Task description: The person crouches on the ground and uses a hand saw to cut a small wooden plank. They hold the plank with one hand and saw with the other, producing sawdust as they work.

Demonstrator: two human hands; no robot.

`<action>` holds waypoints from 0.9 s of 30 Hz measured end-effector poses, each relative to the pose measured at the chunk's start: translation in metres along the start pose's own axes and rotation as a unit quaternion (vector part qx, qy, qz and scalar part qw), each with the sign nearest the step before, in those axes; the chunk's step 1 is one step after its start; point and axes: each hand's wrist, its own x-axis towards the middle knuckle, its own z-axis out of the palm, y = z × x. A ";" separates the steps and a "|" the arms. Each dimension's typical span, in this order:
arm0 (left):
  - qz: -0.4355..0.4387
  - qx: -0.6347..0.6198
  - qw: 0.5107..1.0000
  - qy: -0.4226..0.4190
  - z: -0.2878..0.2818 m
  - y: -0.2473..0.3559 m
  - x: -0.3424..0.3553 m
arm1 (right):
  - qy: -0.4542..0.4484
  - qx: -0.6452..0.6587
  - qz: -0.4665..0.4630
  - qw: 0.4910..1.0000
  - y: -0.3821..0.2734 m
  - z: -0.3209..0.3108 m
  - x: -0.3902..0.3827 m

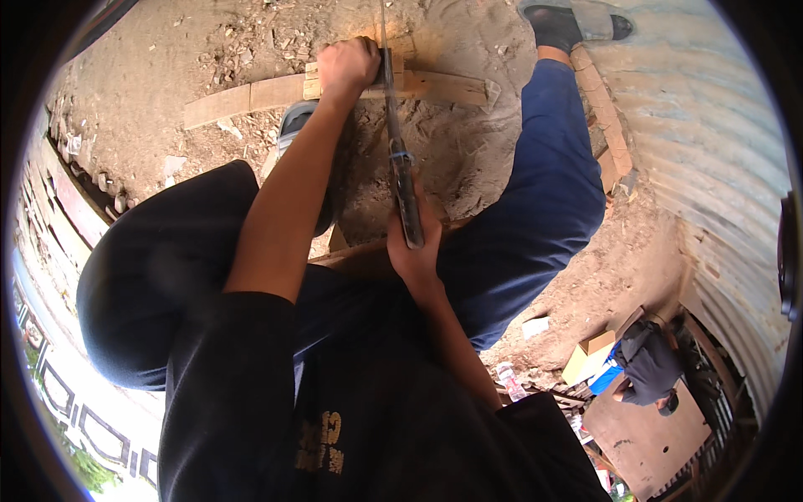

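Observation:
My left hand (346,67) is closed over a short wooden piece (312,80) lying crosswise on a long pale board (217,106) near the ground. My right hand (415,243) grips the dark handle of a saw (393,121), its narrow blade pointing away from me just right of my left hand, across the wood. Pale orange dust is scattered round the blade. My left fingertips are partly hidden, and my left foot in a grey shoe is beside the board, under my forearm.
A corrugated metal sheet (694,134) runs along the right, with wooden offcuts (609,125) beside my right leg. At lower right, another person (648,360) bends by a plywood panel (644,435) and a cardboard box (585,358). Boards (63,184) line the left edge.

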 end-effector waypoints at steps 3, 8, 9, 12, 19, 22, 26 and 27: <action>-0.014 -0.018 0.999 -0.023 -0.008 0.001 -0.001 | -0.008 0.001 0.008 1.000 0.004 0.006 0.017; -0.014 -0.015 0.999 -0.047 -0.016 0.002 0.000 | -0.002 0.051 0.046 0.998 0.002 0.005 0.020; -0.007 -0.019 0.998 -0.054 -0.018 0.001 0.002 | -0.010 0.047 0.047 0.998 -0.001 0.004 0.021; -0.003 -0.016 0.998 -0.066 -0.023 0.001 0.011 | -0.024 0.036 0.057 0.997 -0.007 0.003 0.024; -0.063 0.018 0.997 -0.033 -0.013 0.000 0.015 | -0.024 0.009 0.073 0.997 -0.018 0.005 0.034; -0.068 0.028 0.993 -0.087 -0.018 -0.001 0.010 | -0.032 0.044 0.074 0.996 -0.018 -0.008 0.036; -0.069 0.037 0.995 -0.068 -0.017 -0.006 0.008 | -0.048 0.001 0.059 0.997 -0.027 -0.014 0.032; -0.058 0.039 0.995 -0.071 -0.018 -0.004 0.006 | -0.039 0.011 0.053 0.998 -0.024 -0.013 0.030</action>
